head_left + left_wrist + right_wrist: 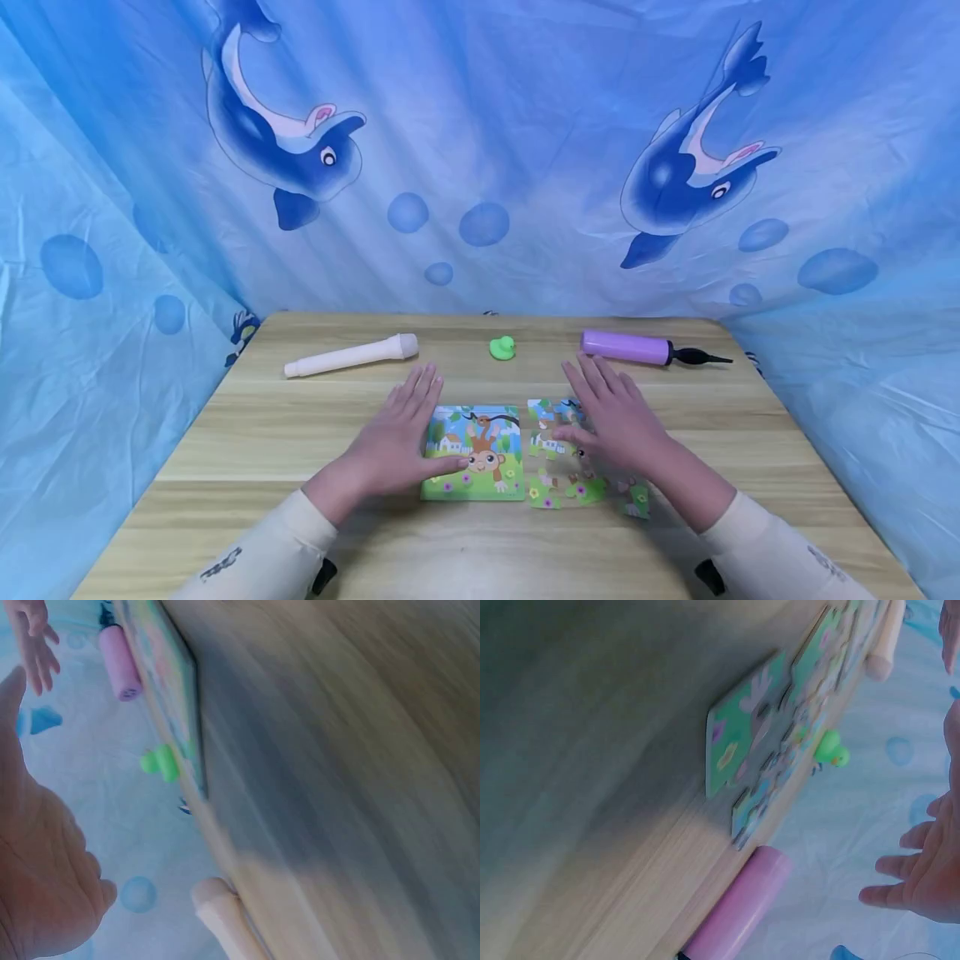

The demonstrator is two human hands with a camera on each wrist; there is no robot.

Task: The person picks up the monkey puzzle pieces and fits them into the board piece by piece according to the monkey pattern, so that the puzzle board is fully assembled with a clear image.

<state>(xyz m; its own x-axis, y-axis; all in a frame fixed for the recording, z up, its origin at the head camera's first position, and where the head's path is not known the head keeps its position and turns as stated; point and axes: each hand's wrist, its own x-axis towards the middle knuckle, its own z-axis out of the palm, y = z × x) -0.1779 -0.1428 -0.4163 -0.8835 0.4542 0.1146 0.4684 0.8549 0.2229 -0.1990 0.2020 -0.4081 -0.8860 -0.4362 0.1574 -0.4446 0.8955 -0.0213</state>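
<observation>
The left hand (392, 442) and the right hand (621, 423) are apart, with their fingers stretched: the first is over the left edge of the monkey picture board (491, 487), the second over the loose puzzle pieces (545, 497), just beside this board on the tabletop (465, 550). Farther back are a white toy microphone (348, 357), a green duck (502, 349) and a purple pump (626, 347).

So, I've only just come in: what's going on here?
A person's left hand hovers at the left edge of a monkey picture board, the right hand over jigsaw pieces beside it, gaps between some; neither grips anything. Further back on the table are a white microphone, a green toy duck and a purple balloon pump.
</observation>
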